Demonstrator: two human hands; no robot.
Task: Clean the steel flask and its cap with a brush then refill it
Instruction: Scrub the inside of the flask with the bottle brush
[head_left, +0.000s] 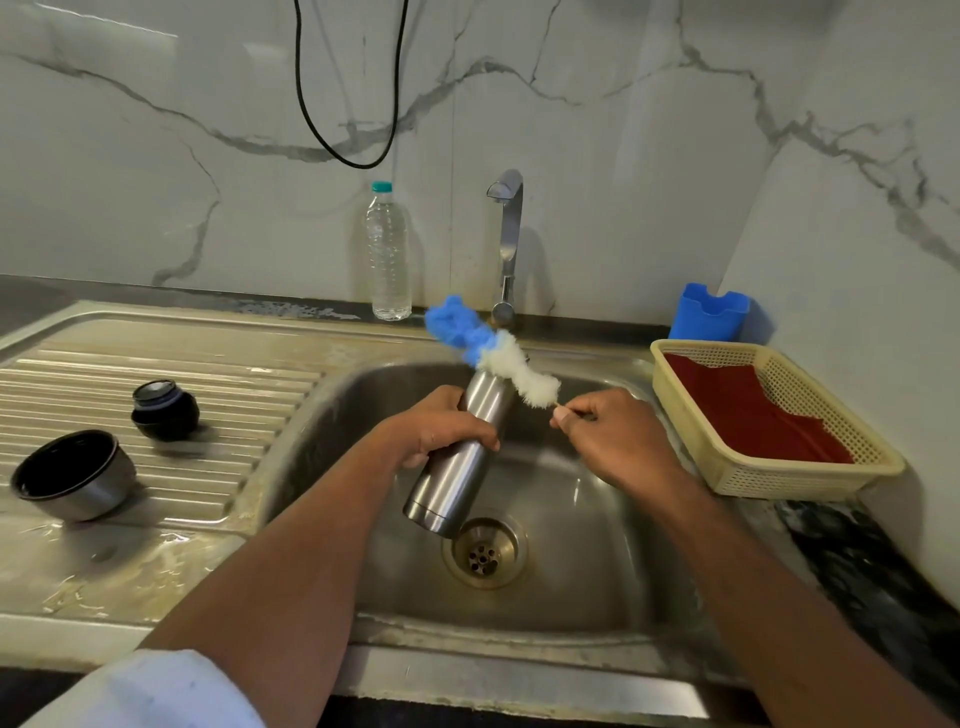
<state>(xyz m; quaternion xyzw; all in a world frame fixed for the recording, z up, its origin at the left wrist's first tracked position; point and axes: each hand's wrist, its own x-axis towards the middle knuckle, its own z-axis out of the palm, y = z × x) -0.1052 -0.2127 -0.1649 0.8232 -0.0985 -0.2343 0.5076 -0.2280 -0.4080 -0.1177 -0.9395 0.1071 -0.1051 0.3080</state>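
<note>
Left hand (441, 431) wrapped round steel flask (457, 462) tilted over sink (332, 415), right hand (608, 436) pinching handle of blue-and-white brush (493, 353) beside flask mouth, cap (165, 410) and cup (72, 475) on draining board

- just one head cam, looking forward and down over the sink (597, 519)
- sits pretty close, both forearms reach in from the bottom edge
- wide-angle, so the wall behind shows too

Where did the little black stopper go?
In the head view, the stopper sits on the ribbed draining board left of the sink, just behind the steel cup.
</note>
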